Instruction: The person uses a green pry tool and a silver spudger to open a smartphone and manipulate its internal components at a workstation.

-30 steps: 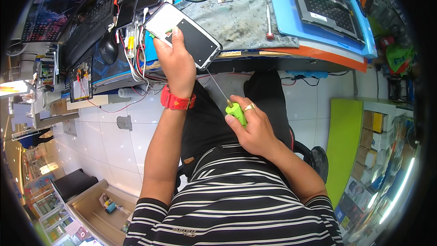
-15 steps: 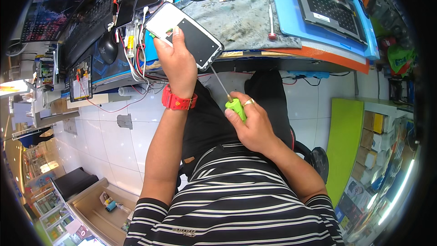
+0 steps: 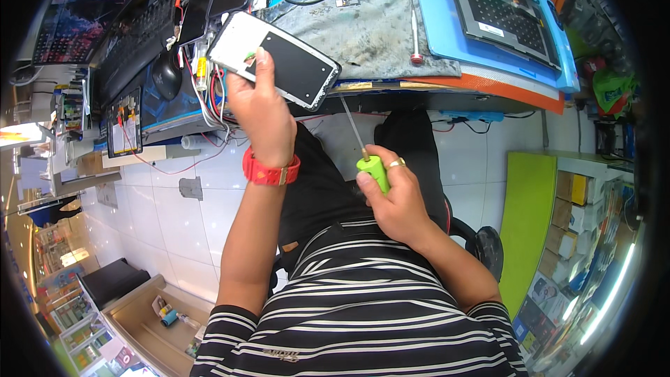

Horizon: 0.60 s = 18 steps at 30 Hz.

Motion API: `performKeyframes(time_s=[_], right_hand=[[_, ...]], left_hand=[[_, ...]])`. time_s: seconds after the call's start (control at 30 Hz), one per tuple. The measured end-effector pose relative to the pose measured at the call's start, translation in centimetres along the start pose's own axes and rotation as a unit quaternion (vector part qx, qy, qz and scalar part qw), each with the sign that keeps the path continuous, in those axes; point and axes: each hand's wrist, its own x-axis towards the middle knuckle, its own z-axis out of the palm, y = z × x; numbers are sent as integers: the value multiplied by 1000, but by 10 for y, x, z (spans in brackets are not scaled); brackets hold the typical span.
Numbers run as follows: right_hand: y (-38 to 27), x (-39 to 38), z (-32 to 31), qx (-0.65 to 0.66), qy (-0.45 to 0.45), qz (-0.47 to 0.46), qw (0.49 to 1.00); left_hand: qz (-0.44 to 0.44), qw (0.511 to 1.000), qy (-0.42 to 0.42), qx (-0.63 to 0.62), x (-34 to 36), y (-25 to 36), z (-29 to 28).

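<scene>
My left hand grips a phone above the front edge of the bench, with the thumb over its face. The phone has a black rim, scuffed at the corner nearest me, and its face shows white with a large black panel. Below and to the right, over my lap, my right hand is closed on a green-handled tool with a long thin metal shaft. The shaft points up and away, its tip near the bench edge and apart from the phone in the picture. Its exact tip shape is too small to tell.
A stained grey mat covers the bench, with a red-capped screwdriver on it. At right lies a dark laptop panel on a blue sheet. Cables, a black mouse and a keyboard crowd the left. An open drawer stands lower left.
My left hand has shifted the phone slightly left and turned it. My right hand has drawn back toward me and right, so the tool's tip has left the phone's corner.
</scene>
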Motion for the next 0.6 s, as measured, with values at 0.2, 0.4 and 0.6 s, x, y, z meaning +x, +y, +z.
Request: performKeyframes(time_s=[0.2, 0.4, 0.6], right_hand=[[-1, -2, -10, -15, 46, -30, 998], [-1, 14, -1, -88, 43, -87, 991], [-1, 30, 6, -98, 41, -89, 990]], left_hand=[[-28, 997, 62, -33, -16, 19, 4], [-46, 997, 57, 20, -24, -2, -11], [-56, 996, 68, 32, -22, -5, -14]])
